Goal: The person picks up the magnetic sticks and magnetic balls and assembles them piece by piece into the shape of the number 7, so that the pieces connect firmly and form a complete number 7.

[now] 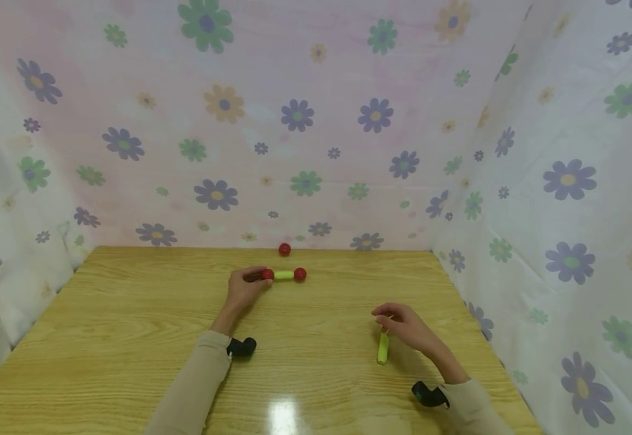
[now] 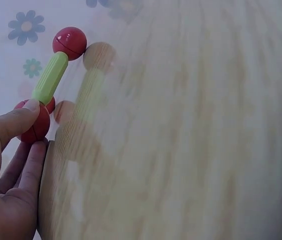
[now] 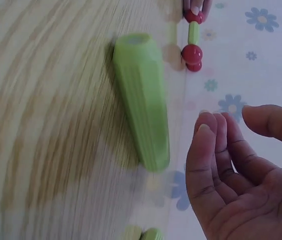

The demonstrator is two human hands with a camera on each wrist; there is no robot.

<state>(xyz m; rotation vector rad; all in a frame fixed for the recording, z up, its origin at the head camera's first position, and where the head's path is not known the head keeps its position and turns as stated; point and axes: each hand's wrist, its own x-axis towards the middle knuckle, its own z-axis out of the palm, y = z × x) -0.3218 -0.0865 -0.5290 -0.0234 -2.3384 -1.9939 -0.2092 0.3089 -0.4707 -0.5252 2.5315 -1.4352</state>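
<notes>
Lying crosswise, the dumbbell (image 1: 284, 275) is pinched at its left end by the left hand (image 1: 245, 286); the right hand (image 1: 406, 327), thumb parted, hovers by a front-to-back rod (image 1: 383, 350)

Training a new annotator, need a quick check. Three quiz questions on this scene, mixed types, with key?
1. Count: how many red balls show in the head view?
2. True or false: the right hand is gripping the near green rod.
3. Multiple choice: what does the left hand pinch?
a) the middle of the far green rod
b) a red ball at one end of that rod
c) nothing

Key:
1. Three: one at each end of the far green rod, one at the back edge of the table.
2. False; the right wrist view shows thumb and fingers apart, holding nothing.
3. b
</notes>
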